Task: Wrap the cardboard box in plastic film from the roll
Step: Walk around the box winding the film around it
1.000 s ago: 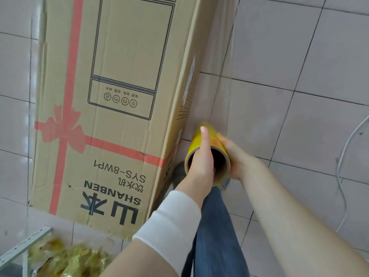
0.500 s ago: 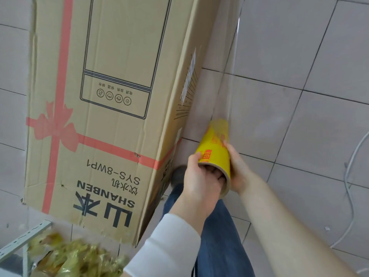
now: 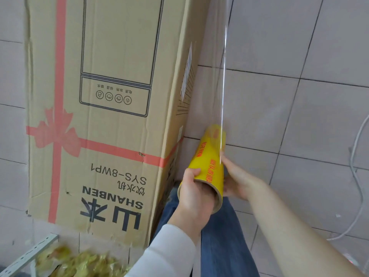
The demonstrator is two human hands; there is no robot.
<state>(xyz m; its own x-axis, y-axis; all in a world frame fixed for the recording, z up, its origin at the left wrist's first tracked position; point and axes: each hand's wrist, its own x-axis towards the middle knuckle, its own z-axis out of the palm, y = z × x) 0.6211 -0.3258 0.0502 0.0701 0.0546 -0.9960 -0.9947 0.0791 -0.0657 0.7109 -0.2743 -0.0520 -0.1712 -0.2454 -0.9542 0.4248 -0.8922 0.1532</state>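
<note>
A tall brown cardboard box with a printed red ribbon and black lettering stands on the tiled floor, filling the left of the view. To its right I hold a yellow film roll tilted, its open core end toward me. My left hand grips the near end, fingers over the core rim. My right hand clasps the roll's right side. A sheet of clear plastic film stretches from the roll up along the box's right side.
Grey floor tiles spread to the right. A white cable lies on the floor at the right edge. A heap of crumpled yellowish wrap and a metal angle bar sit at the lower left. My jeans-clad leg is below the roll.
The roll has tipped more upright and risen slightly. My left hand shifted from the core opening to gripping the rim. More film is drawn out along the box's side.
</note>
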